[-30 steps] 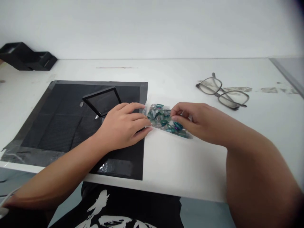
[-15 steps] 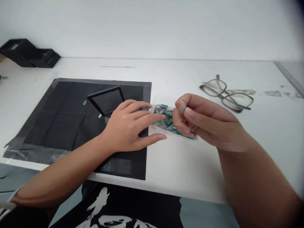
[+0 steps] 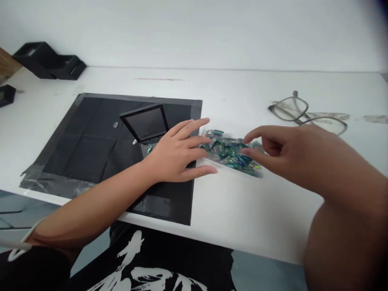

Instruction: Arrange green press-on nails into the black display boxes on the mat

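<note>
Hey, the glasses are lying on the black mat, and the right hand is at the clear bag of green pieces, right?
Not quite: the head view shows the glasses lying on the white table, not the black mat. The right hand is indeed at the clear bag of green pieces.

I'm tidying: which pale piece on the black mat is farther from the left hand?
The upper-left piece, lying apart from the open case; the other piece sits by it.
</note>
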Demonstrator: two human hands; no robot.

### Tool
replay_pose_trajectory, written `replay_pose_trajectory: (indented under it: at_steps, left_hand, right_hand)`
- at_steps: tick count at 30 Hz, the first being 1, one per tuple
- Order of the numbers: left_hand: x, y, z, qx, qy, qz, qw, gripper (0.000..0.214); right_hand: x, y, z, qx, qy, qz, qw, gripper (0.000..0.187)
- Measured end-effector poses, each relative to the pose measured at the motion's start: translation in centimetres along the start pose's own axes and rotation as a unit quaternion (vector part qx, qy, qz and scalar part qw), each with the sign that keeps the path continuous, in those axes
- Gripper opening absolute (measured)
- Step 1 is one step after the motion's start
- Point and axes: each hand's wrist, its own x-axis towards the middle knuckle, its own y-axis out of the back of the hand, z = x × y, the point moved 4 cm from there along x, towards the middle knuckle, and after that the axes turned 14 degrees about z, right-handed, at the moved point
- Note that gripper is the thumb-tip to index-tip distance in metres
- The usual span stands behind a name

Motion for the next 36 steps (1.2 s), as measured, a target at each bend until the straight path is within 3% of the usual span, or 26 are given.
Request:
replay_pose_trajectory:
  at_steps: [5,11,15,19,23,27,33,36]
  left_hand:
    - [-0.1,-0.2,0.0,-0.03,0.005,0.02,0.999,0.039]
    - [-0.2,-0.4,-0.1,-0.042,0.018,-0.003,0.999,0.041]
    - [-0.3,-0.4,-0.2,-0.042,0.026,-0.01,0.999,0.041]
    - [-0.4,-0.4,-0.2,-0.041,0.027,-0.003,0.999,0.043]
    - [-0.3,-0.2,-0.2,-0.034,0.021,0.012,0.999,0.04]
    - [-0.1,0.4,-0.1,-0.028,0.02,0.072,0.997,0.033]
    - [0.4,2.0,0.6,-0.076,0.013,0.225,0.971,0.027]
    - [0.6,2.3,0.8,-0.136,0.022,0.243,0.96,0.037]
  right_hand:
    - [-0.1,-1.4,-2.1,-0.007,0.062,-0.006,0.998,0.019]
    - [0.3,-2.3,-2.2,0.031,0.037,-0.069,0.996,0.017]
    - [0.4,-2.5,-2.4,0.031,0.034,-0.077,0.996,0.015]
    - [0.4,-2.5,-2.5,0.05,0.042,-0.065,0.996,0.015]
    - [0.6,-1.6,-2.1,0.142,0.036,-0.004,0.989,0.019]
    - [0.7,-0.7,-1.6,0.312,-0.021,0.027,0.949,0.022]
    - [0.0,-0.6,-3.7,0.535,-0.024,-0.109,0.838,0.024]
    - [-0.5,-0.6,-4.8,0.55,-0.002,-0.146,0.823,0.027]
